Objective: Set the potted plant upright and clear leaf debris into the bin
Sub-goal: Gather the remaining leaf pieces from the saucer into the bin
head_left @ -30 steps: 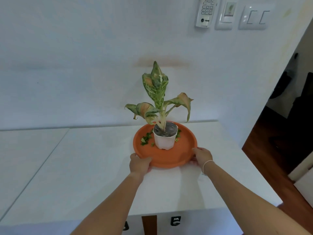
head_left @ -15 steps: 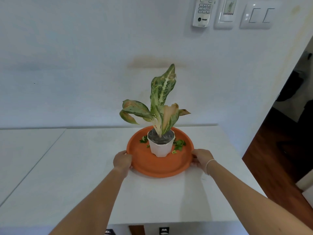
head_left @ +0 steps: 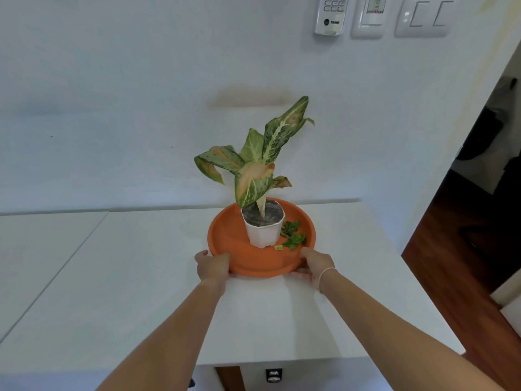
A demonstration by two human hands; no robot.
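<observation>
A small white pot [head_left: 263, 231] with a variegated green and orange plant [head_left: 255, 165] stands upright in an orange round saucer [head_left: 225, 235] on the white table [head_left: 127, 277]. Green leaf scraps [head_left: 293, 235] lie in the saucer to the right of the pot. My left hand [head_left: 212, 265] grips the saucer's near left rim. My right hand [head_left: 314, 263] holds its near right rim, with a thin band on the wrist. No bin is in view.
A white wall rises right behind the table, with a keypad handset [head_left: 331, 14] and light switches [head_left: 423, 15] high up. The table's right edge drops to a dark wooden floor [head_left: 451, 249]. A seam [head_left: 70, 249] splits the tabletop at left.
Both hands have turned the saucer on the table: the leaf scraps went from the pot's left to its right, and the leaves swung round. My left hand shifted along the near rim.
</observation>
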